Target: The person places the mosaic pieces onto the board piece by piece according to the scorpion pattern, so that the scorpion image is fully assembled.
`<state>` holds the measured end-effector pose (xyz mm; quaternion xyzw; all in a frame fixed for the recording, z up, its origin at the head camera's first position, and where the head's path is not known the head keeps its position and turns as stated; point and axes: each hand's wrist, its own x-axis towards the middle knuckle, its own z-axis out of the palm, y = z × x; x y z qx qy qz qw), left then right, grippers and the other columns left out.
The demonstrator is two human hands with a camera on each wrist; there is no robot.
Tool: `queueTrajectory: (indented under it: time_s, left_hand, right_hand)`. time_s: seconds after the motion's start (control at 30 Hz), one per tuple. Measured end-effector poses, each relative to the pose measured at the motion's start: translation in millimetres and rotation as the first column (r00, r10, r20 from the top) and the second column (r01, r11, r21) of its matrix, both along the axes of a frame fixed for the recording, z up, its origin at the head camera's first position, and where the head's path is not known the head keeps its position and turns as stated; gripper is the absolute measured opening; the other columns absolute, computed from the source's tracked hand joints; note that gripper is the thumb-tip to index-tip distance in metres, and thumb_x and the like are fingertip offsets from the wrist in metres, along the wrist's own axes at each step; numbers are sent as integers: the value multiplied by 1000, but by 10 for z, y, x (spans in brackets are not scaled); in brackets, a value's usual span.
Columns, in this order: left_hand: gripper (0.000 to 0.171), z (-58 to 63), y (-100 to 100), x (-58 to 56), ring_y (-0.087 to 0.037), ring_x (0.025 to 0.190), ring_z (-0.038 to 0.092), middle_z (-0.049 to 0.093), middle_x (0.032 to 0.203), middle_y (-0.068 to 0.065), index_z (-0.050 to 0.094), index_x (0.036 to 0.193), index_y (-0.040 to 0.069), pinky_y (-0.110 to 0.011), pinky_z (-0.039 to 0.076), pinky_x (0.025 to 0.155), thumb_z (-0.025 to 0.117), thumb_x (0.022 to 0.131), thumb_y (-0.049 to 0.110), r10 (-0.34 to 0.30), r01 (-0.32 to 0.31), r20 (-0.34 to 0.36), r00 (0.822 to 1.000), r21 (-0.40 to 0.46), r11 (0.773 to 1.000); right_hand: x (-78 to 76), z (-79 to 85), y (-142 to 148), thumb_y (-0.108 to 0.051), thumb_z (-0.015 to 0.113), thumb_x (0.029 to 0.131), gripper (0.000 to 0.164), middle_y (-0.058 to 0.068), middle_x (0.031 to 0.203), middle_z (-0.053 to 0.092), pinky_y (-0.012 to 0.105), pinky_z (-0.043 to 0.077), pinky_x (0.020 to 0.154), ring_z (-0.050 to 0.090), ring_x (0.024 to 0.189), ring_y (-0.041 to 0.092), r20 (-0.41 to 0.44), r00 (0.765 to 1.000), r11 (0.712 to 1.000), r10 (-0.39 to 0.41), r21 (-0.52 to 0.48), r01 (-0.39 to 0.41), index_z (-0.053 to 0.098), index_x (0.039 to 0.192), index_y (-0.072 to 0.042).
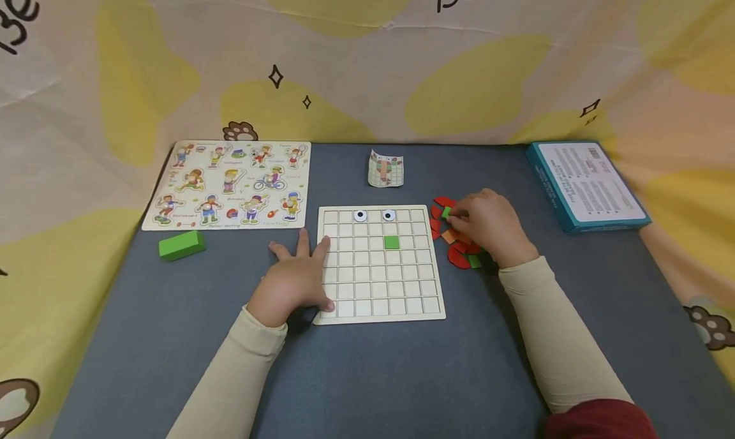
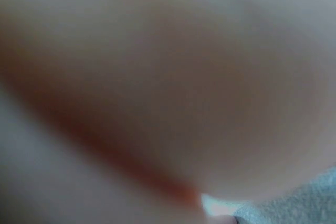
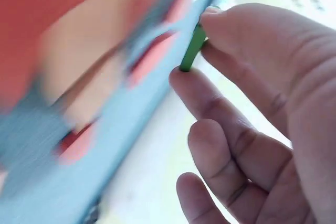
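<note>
Gridded board [image 1: 363,292] mid-table, 2 eye discs [image 1: 360,215] in its far row, 1 green square [image 1: 392,242] set just nearer, right of centre. Left hand [image 1: 291,279] at the board's left edge, fingers spread and gripping nothing, thumb at the near-left corner; apparently steadying it. Left wrist view too blurred to add anything. Right hand [image 1: 488,225] just right of the board, over loose red pieces [image 1: 458,258]; thumb and fingertip pinch 1 green tile [image 1: 446,213], clear in the right wrist view. Another loose green piece [image 1: 474,261] lies at the near end of the heap. Step in hand, as I judge it: picking a tile for the grid. Next move seems to call for carrying it left, turning it flat and squaring it to 1 cell, board held steady.
</note>
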<state>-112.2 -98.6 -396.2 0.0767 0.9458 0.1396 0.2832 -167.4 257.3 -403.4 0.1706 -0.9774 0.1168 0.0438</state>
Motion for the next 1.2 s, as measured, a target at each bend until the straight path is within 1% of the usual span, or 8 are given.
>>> queueTrajectory:
  time_s: [0.13, 0.23, 0.4, 0.47, 0.6, 0.73, 1.0, 1.2]
  left_hand:
    - [129, -9, 1, -2, -78, 141, -7, -3, 172, -33, 20, 170, 14, -90, 36, 88, 100, 71, 34, 0, 0, 0, 1000, 5, 1000]
    - [128, -16, -1, -6, -78, 141, -6, -3, 172, -33, 21, 170, 14, -89, 37, 87, 100, 71, 33, -4, 4, -7, 1000, 8, 1000]
    - [128, -17, 5, -11, -78, 141, -6, -3, 172, -33, 21, 170, 13, -87, 40, 87, 100, 72, 34, -8, 8, -17, 1000, -4, 1000]
    - [128, -16, 11, -7, -78, 141, -5, -2, 172, -33, 21, 170, 12, -87, 40, 87, 99, 72, 35, -10, 10, -17, 1000, -6, 1000]
    - [127, -9, 11, -2, -79, 141, -5, -2, 171, -34, 21, 170, 12, -88, 39, 86, 99, 72, 35, -17, 17, -17, 1000, -5, 1000]
    - [127, -1, 3, -4, -79, 141, -4, -2, 171, -34, 22, 170, 12, -88, 39, 86, 99, 72, 35, -18, 18, -21, 1000, -4, 1000]
    - [127, 11, -15, -6, -79, 141, -5, -2, 172, -33, 23, 170, 13, -90, 37, 84, 100, 71, 34, -3, 3, -15, 1000, 5, 1000]
    - [128, 15, -32, -10, -79, 140, -7, -1, 172, -33, 23, 170, 13, -90, 38, 85, 101, 70, 35, 4, -4, -9, 1000, 17, 1000]
  right_hand:
    - [47, 96, -363, -19, 86, 91, 10, 4, 91, 79, 46, 53, 79, 62, 89, 30, -31, 995, 994, 94, -44, -96, 86, 95, -10]
    - [85, 130, -740, -20, 87, 90, 11, 2, 94, 80, 42, 53, 79, 63, 87, 27, -32, 979, 979, 200, -39, -201, 87, 97, -12]
    - [135, 65, -1258, -17, 86, 90, 2, -2, 93, 80, 36, 50, 76, 60, 82, 22, -37, 948, 948, 317, 18, -317, 87, 92, -17]
    - [132, 10, -1363, -14, 85, 90, 6, -3, 88, 78, 36, 51, 76, 61, 81, 23, -59, 938, 939, 342, 53, -339, 85, 85, -19]
    - [139, -60, -1435, -11, 83, 89, 14, -4, 84, 77, 37, 54, 79, 62, 84, 24, -74, 934, 936, 348, 90, -341, 82, 79, -20]
    - [173, -91, -1438, -16, 86, 90, 5, -2, 94, 77, 37, 55, 83, 63, 89, 23, -70, 938, 939, 338, 94, -331, 85, 88, -20]
    - [235, -77, -1441, -25, 80, 97, 8, 0, 115, 72, 47, 51, 93, 60, 109, 24, 28, 958, 949, 286, 131, -287, 84, 104, -24]
    - [241, -17, -1427, -28, 71, 103, 16, 2, 125, 68, 51, 49, 99, 58, 118, 26, 128, 961, 960, 245, 106, -259, 81, 114, -22]
